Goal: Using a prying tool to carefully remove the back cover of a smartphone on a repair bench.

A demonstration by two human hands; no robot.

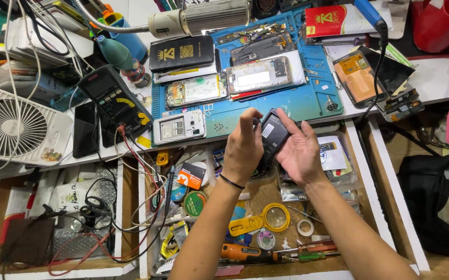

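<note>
I hold a small black phone battery (273, 136) between both hands over the open drawer (361, 176): my right hand (301, 150) cradles it from beneath with fingers curled round its edge, and my left hand (244, 147) pinches its near side with thumb and fingertips. As I judge it, a loose pinch could let it slip into the clutter below my wrists, among the yellow magnifier (271, 218) and tape rolls. Just beyond my fingers lies the blue mat (307, 103) crowded with opened phones (258, 75); the multimeter's red lead (144, 166) trails left of my left hand.
</note>
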